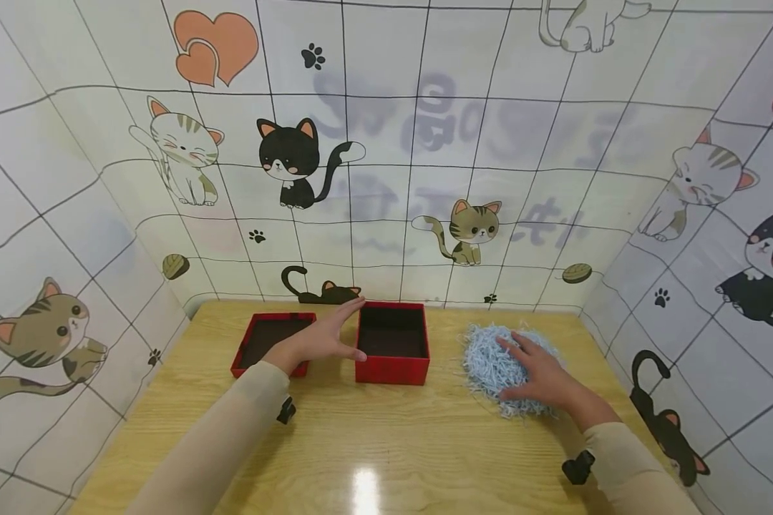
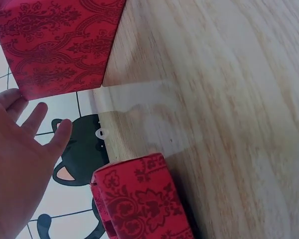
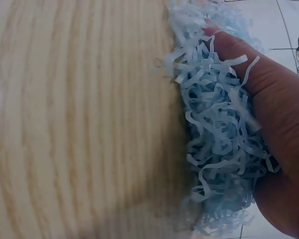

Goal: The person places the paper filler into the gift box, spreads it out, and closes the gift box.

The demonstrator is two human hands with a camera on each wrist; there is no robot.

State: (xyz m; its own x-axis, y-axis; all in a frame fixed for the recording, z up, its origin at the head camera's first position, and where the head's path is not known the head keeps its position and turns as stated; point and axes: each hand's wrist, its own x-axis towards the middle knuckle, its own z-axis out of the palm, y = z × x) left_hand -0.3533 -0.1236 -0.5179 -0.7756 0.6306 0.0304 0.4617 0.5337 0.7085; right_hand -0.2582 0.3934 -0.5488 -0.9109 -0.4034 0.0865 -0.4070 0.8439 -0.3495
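Observation:
A red patterned box (image 1: pixel 396 370) with a dark inside stands at the back middle of the table, its top uncovered. My left hand (image 1: pixel 325 335) is at the box's left side, fingers stretched toward its rear edge and thumb near the front left corner. In the left wrist view, fingertips of that hand (image 2: pixel 20 144) meet the edge of the box (image 2: pixel 60 50). To the right lies a heap of pale blue shredded paper (image 1: pixel 489 365). My right hand (image 1: pixel 544 375) rests on it with fingers spread; in the right wrist view the thumb presses into the shreds (image 3: pixel 219 119).
A matching red lid (image 1: pixel 267 343), dark inside facing up, lies left of the box, partly behind my left hand. Cat-printed walls (image 1: pixel 386 186) enclose the wooden table (image 1: pixel 425 443) at the back and both sides.

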